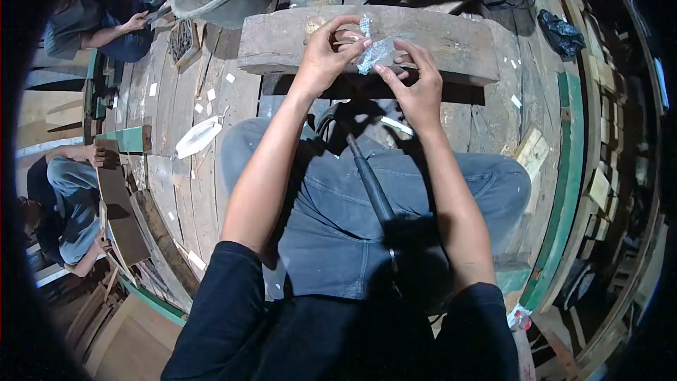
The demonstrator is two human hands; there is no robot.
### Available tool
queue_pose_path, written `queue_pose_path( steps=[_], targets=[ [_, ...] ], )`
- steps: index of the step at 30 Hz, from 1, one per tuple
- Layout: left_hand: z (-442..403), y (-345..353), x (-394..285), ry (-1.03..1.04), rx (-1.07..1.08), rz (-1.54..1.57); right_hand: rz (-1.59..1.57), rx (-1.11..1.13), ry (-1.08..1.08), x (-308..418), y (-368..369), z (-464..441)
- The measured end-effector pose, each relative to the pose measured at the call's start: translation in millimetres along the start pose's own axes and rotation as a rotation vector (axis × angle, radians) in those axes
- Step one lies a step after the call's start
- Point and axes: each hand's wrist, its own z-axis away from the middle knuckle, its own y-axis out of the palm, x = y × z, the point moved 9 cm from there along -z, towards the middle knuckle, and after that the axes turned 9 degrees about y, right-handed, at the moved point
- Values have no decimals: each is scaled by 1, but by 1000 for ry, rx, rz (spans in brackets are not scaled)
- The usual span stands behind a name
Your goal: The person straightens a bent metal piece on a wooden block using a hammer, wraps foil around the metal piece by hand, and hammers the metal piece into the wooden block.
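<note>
Both hands hold a small crinkled piece of clear plastic with pale blue print (375, 55), raised over a thick wooden beam (282, 41). My left hand (331, 53) pinches its left side between thumb and fingers. On the right side, my right hand (417, 85) grips it with the thumb near its lower edge. What lies inside the plastic, if anything, cannot be made out. A dark rod-shaped tool with a thin metal tip (374, 187) rests across my lap, below the hands.
A large grey bucket (236, 0) stands behind at the left, beside a person (106, 17). Another person (70, 197) sits at the far left holding a board. A white mask-like item (198, 137) lies on the planks. Green rails (564, 190) and a black plastic bag (561, 33) are at right.
</note>
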Motion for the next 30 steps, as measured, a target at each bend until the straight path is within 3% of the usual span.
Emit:
queue_pose_path(
  steps=[7, 11, 14, 19, 22, 23, 24, 26, 30],
  targets=[
    [3, 14, -10, 55, 77, 69, -160, 17, 92, -6, 1, 0],
    [1, 11, -19, 211, 78, -323, -317, 57, 209, -26, 7, 0],
    [-3, 12, -14, 255, 98, -280, -492, 71, 289, -36, 10, 1],
    [5, 23, 7, 46, 281, -245, -578, 95, 465, -57, 14, 0],
    [4, 21, 8, 44, 291, -265, -553, 250, 602, -63, 24, 4],
    [4, 18, 8, 37, 243, -267, -392, 350, 546, -59, 25, 6],
    [1, 12, 10, 130, 182, -366, 41, 441, 426, -58, 22, 7],
    [-3, 7, 25, -3, 220, -552, 250, 633, 469, -54, 23, 40],
    [-14, 3, 19, 230, 153, -782, 621, 868, 403, -33, 33, 138]
  ],
)
